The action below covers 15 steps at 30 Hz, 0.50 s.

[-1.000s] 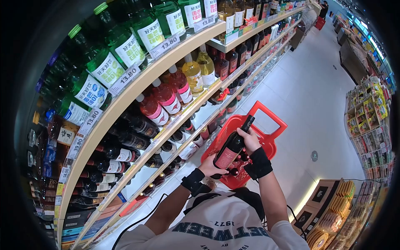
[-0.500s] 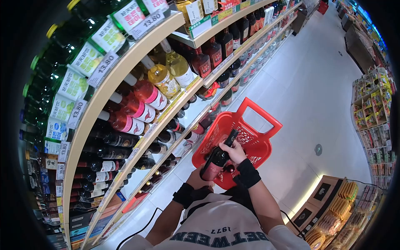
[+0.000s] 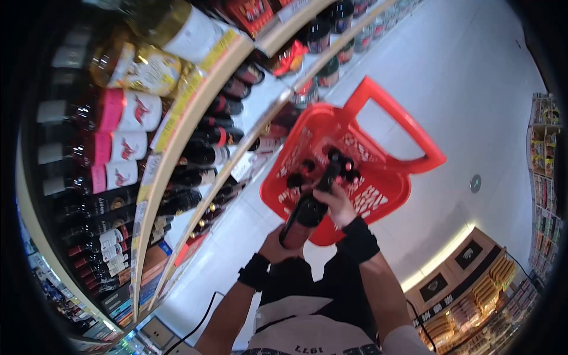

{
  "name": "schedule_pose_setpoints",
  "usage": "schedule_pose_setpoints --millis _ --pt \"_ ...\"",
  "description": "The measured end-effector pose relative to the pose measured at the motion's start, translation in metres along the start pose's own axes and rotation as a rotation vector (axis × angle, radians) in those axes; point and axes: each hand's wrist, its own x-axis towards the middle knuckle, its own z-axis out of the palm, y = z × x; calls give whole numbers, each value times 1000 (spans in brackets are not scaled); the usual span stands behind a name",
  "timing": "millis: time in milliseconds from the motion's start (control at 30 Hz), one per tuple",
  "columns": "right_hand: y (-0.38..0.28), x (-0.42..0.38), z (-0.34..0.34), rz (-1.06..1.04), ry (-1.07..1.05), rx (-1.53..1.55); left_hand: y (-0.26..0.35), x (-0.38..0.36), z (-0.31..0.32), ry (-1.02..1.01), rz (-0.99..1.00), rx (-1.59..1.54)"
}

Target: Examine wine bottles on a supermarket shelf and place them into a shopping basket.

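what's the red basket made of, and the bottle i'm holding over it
The red basket looks like moulded plastic: uniform glossy red, lattice walls, one-piece loop handle. The bottle, held by the left hand and right hand, seems to be dark glass with a shiny surface and a matte reddish paper label.

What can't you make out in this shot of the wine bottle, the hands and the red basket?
Head view, the only one:
- Wine bottle: label text blurred by motion.
- Left hand: fingers hidden under the bottle's base.
- Right hand: fingertips hidden behind the bottle's neck.
- Red basket: bottle tops show inside, but the hands and bottle block the count.
- Shelf price tags: blurred, unreadable.
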Motion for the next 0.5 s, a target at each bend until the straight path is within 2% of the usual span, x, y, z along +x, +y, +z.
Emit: schedule_pose_setpoints --millis 100,200,300,433,467,500 --pt "15 24 -15 -7 -23 67 7 19 -1 -47 -61 -88" --pt "25 42 -19 50 -37 146 -13 37 -1 -19 -65 -125" --pt "37 58 -23 138 -18 159 -30 49 -10 -108 -101 -244" --pt "44 70 -23 66 -55 -191 -45 57 -13 -102 -140 -302" --pt "46 72 -22 34 -35 -263 -51 59 -12 -14 -30 -146" --pt "48 76 -21 24 -40 -282 -54 61 -12 31 -34 -135"
